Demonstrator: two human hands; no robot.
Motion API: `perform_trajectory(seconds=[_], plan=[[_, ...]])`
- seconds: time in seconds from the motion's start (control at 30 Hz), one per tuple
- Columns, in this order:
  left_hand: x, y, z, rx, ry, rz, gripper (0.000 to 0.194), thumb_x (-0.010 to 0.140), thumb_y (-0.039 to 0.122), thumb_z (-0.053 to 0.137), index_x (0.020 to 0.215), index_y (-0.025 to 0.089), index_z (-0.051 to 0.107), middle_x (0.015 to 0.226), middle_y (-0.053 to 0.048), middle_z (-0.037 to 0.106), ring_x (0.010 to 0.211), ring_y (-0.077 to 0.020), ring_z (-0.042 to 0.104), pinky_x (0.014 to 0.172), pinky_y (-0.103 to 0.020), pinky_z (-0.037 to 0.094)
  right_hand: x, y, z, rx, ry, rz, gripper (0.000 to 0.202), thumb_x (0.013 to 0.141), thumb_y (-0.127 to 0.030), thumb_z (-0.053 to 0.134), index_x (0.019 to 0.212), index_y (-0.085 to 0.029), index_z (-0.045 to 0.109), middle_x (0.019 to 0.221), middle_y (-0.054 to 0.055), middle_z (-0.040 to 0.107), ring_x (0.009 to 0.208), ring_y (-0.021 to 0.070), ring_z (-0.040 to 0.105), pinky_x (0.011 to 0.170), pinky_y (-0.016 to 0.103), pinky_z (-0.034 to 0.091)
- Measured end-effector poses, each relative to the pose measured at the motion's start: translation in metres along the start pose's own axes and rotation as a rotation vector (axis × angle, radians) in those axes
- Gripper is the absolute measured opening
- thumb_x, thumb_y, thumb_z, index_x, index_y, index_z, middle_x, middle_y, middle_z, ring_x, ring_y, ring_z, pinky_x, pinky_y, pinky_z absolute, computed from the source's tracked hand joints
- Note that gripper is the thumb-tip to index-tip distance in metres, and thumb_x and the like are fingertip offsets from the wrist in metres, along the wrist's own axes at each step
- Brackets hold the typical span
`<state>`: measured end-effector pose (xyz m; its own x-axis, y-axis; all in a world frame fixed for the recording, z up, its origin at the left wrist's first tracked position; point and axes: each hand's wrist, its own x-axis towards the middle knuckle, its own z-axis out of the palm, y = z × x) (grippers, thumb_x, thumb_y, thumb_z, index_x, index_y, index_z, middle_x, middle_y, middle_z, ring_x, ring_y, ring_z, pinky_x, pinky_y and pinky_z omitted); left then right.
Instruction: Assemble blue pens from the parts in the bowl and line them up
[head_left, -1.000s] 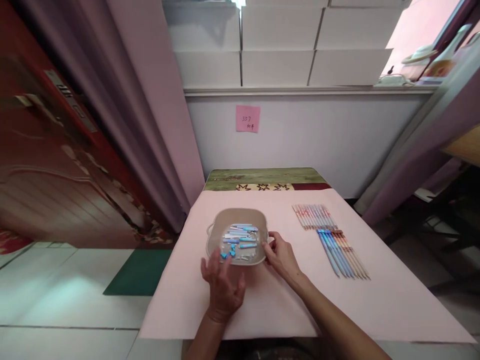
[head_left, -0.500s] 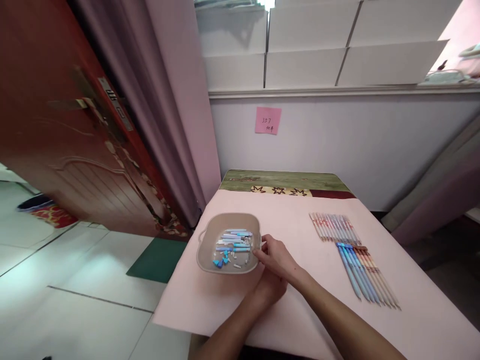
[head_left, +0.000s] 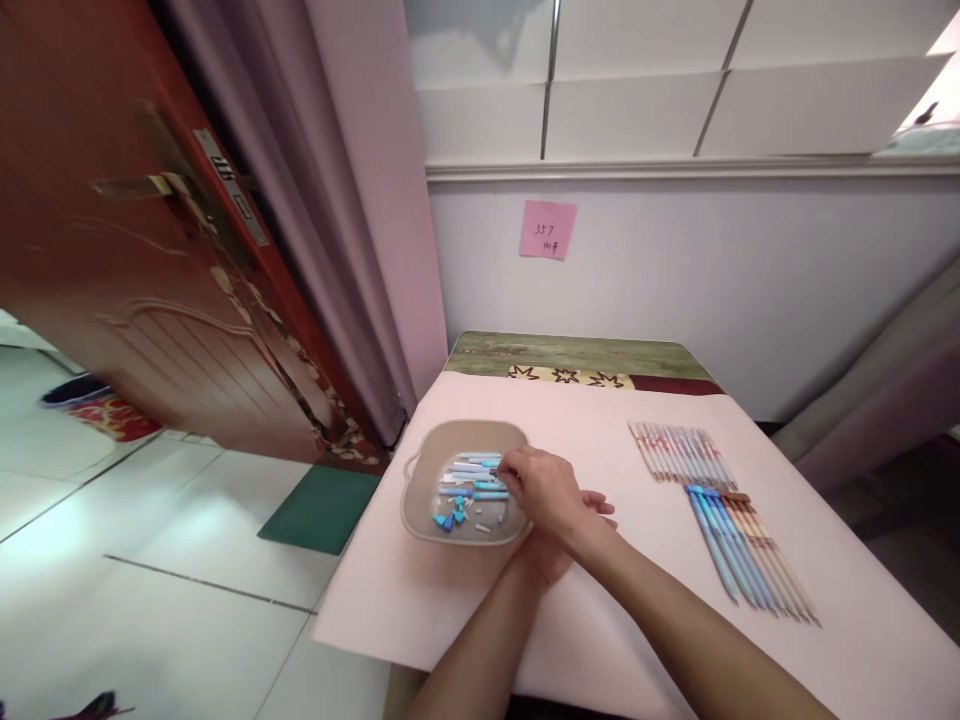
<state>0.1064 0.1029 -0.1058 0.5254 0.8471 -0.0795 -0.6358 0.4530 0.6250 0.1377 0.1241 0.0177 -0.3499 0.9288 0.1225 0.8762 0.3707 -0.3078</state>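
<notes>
My right hand (head_left: 544, 490) reaches over the right rim of a beige plastic basin (head_left: 416, 505). Its fingers are pinched together at the pen parts, and whatever lies between them is hidden. Inside the basin are white and blue pen barrels (head_left: 469, 477), small blue clips (head_left: 448, 521) and tiny white pieces (head_left: 483, 528). Under my right wrist crosses my left hand (head_left: 559, 560), just right of the basin. Its fingertips show beyond the wrist, slightly apart, with nothing seen in them.
On the right of the pink-covered table (head_left: 450, 610) lie a row of pale patterned pens (head_left: 682, 453) and a row of blue and brown-topped pens (head_left: 750, 555). A wall with a pink note (head_left: 548, 230) stands behind, a red door (head_left: 187, 300) to the left.
My right hand has moved from the basin's right rim to above the pen parts inside. My left fingertips now show to the right of my right wrist. The view has shifted slightly.
</notes>
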Motion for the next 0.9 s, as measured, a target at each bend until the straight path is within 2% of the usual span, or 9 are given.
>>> perform_trajectory(seconds=[0.1, 0.23, 0.4, 0.5, 0.67, 0.9], plan=[[0.0, -0.004, -0.001, -0.009, -0.025, -0.013, 0.042, 0.082, 0.043, 0.059, 0.106, 0.009, 0.066, 0.108, -0.02, 0.065, 0.09, -0.0267, 0.064, 0.085, -0.044, 0.044, 0.02, -0.01, 0.007, -0.076, -0.109, -0.044, 0.022, 0.087, -0.02, 0.049, 0.087, -0.022, 0.071, 0.089, 0.005, 0.073, 0.079, 0.0174, 0.066, 0.066, 0.023, 0.042], [0.001, -0.006, -0.001, -0.021, -0.024, -0.012, 0.04, 0.081, 0.042, 0.063, 0.107, 0.011, 0.066, 0.11, -0.02, 0.064, 0.092, -0.0266, 0.063, 0.083, -0.041, 0.044, 0.042, -0.018, 0.021, -0.08, -0.191, -0.095, 0.019, 0.082, -0.018, 0.055, 0.085, -0.022, 0.074, 0.083, 0.006, 0.075, 0.08, 0.0194, 0.068, 0.068, 0.023, 0.045], [0.002, -0.004, 0.002, -0.027, 0.012, -0.037, 0.032, 0.076, 0.027, 0.072, 0.104, 0.014, 0.065, 0.105, -0.015, 0.066, 0.088, -0.0234, 0.064, 0.082, -0.04, 0.045, 0.058, -0.036, 0.04, -0.122, -0.268, -0.144, 0.019, 0.078, -0.014, 0.059, 0.088, -0.019, 0.075, 0.087, 0.012, 0.075, 0.084, 0.0241, 0.07, 0.072, 0.028, 0.05], [0.001, -0.001, 0.006, -0.031, 0.041, -0.049, 0.031, 0.075, 0.026, 0.073, 0.101, 0.013, 0.064, 0.103, -0.016, 0.067, 0.085, -0.0225, 0.065, 0.079, -0.039, 0.045, 0.062, -0.044, 0.051, -0.163, -0.301, -0.159, 0.021, 0.075, -0.01, 0.06, 0.092, -0.013, 0.074, 0.088, 0.018, 0.074, 0.087, 0.0274, 0.07, 0.073, 0.032, 0.052], [-0.001, 0.003, 0.011, -0.04, 0.054, -0.062, 0.033, 0.073, 0.026, 0.076, 0.1, 0.012, 0.064, 0.101, -0.016, 0.067, 0.083, -0.0228, 0.065, 0.079, -0.04, 0.045, 0.061, -0.045, 0.062, -0.208, -0.318, -0.184, 0.024, 0.081, -0.009, 0.053, 0.098, -0.009, 0.071, 0.091, 0.022, 0.072, 0.09, 0.0297, 0.069, 0.073, 0.037, 0.053], [0.002, -0.001, 0.007, -0.032, 0.049, -0.046, 0.032, 0.073, 0.027, 0.075, 0.1, 0.013, 0.064, 0.101, -0.015, 0.067, 0.085, -0.023, 0.065, 0.081, -0.041, 0.044, 0.053, -0.028, 0.056, -0.223, -0.32, -0.187, 0.025, 0.083, -0.012, 0.053, 0.101, -0.01, 0.07, 0.1, 0.02, 0.071, 0.091, 0.0271, 0.069, 0.076, 0.033, 0.053]])
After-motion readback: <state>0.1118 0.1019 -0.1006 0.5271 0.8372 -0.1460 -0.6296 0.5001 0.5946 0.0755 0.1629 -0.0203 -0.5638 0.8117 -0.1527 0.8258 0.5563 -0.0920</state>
